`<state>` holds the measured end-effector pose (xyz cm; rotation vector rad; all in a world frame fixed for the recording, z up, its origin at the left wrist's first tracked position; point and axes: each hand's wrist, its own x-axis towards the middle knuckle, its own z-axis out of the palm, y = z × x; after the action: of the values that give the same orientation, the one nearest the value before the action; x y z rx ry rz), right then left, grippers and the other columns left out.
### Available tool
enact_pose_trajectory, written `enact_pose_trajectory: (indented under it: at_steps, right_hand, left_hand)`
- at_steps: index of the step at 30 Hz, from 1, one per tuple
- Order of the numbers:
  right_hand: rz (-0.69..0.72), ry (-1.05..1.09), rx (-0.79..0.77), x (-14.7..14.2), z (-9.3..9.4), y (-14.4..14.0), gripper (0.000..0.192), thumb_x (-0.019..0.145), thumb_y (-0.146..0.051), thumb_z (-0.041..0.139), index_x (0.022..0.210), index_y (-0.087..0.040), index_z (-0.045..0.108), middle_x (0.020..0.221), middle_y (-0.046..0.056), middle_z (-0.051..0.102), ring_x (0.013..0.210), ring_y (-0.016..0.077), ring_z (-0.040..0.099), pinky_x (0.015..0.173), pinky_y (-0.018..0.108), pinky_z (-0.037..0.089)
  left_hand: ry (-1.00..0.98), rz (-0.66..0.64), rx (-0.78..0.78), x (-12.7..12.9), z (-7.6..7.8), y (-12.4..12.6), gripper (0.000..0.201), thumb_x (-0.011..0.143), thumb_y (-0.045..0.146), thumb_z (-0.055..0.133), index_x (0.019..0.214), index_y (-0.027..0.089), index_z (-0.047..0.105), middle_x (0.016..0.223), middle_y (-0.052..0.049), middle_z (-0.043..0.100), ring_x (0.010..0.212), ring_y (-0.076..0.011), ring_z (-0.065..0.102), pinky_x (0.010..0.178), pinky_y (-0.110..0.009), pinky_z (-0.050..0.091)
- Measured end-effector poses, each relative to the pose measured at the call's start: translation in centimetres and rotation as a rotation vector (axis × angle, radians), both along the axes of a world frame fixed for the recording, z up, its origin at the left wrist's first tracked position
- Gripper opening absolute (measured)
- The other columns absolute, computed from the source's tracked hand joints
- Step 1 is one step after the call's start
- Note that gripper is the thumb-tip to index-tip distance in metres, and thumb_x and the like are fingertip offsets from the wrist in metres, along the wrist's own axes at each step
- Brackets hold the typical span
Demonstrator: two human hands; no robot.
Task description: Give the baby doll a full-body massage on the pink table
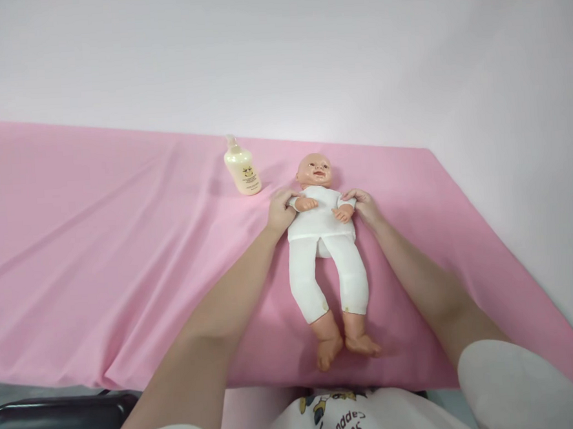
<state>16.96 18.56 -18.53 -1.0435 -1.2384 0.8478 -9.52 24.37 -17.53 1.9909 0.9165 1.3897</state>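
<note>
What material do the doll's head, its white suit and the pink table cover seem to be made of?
Doll's head: probably hard plastic or vinyl, since it is smooth with a slight shine. White suit: soft knit fabric, matte, creasing at the waist. Pink cover: thin woven cloth, matte, with long folds. Left hand and right hand pinch the sleeves.

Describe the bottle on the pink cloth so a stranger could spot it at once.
Start at the pink cloth covering the table, then find the baby doll lying face up with the left hand and right hand at its shoulders. Just left of the doll's head stands the bottle: small, cream-yellow, pump-topped, the only container there.
</note>
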Motion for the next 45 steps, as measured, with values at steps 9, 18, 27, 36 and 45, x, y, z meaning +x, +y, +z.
enact_pose_trajectory:
  at_steps: [9,18,27,36,45]
  right_hand:
    - [-0.075,-0.115,-0.041,-0.4,0.5,-0.2,0.015,0.060,-0.017,0.050,0.070,-0.023,0.059,0.084,0.001,0.071,0.090,0.0218,0.067,0.093,0.039,0.056]
    - [-0.348,-0.255,0.122,-0.5,0.1,-0.8,0.052,0.088,-0.032,0.057,0.138,-0.025,0.047,0.143,0.013,0.056,0.128,0.0239,0.058,0.110,0.042,0.049]
    - [-0.442,-0.425,-0.062,0.4,-0.8,0.1,0.044,0.093,-0.036,0.047,0.129,-0.016,0.064,0.130,0.016,0.067,0.126,0.0297,0.059,0.113,0.048,0.045]
    - [-0.367,-0.378,-0.085,0.7,-1.0,0.0,0.048,0.092,-0.040,0.049,0.135,-0.022,0.061,0.137,0.010,0.068,0.128,0.0275,0.061,0.113,0.047,0.046]
    - [-0.321,-0.060,-0.028,0.6,-0.4,0.3,0.070,0.075,-0.028,0.064,0.143,-0.021,0.050,0.150,0.014,0.057,0.138,0.0297,0.056,0.111,0.045,0.050]
  left_hand:
    - [0.081,0.048,-0.041,0.0,0.6,-0.6,0.024,0.065,0.009,0.054,0.082,0.022,0.065,0.093,-0.003,0.073,0.096,-0.0248,0.066,0.096,-0.042,0.053]
    - [-0.134,0.231,-0.108,-0.1,-0.5,0.8,0.043,0.088,0.021,0.058,0.130,0.020,0.050,0.135,-0.013,0.060,0.124,-0.0238,0.061,0.109,-0.039,0.049]
    - [0.113,0.235,-0.234,-0.3,-1.1,1.9,0.041,0.096,0.031,0.052,0.131,0.018,0.066,0.137,-0.014,0.068,0.134,-0.0324,0.059,0.119,-0.049,0.040]
    - [0.032,0.154,-0.305,-0.6,-1.7,2.2,0.053,0.096,0.045,0.059,0.143,0.023,0.058,0.149,-0.012,0.060,0.142,-0.0338,0.053,0.123,-0.051,0.036]
    - [-0.160,0.175,-0.453,-0.7,-1.9,2.6,0.089,0.083,0.045,0.076,0.158,0.018,0.037,0.154,-0.019,0.054,0.144,-0.0376,0.050,0.119,-0.051,0.043]
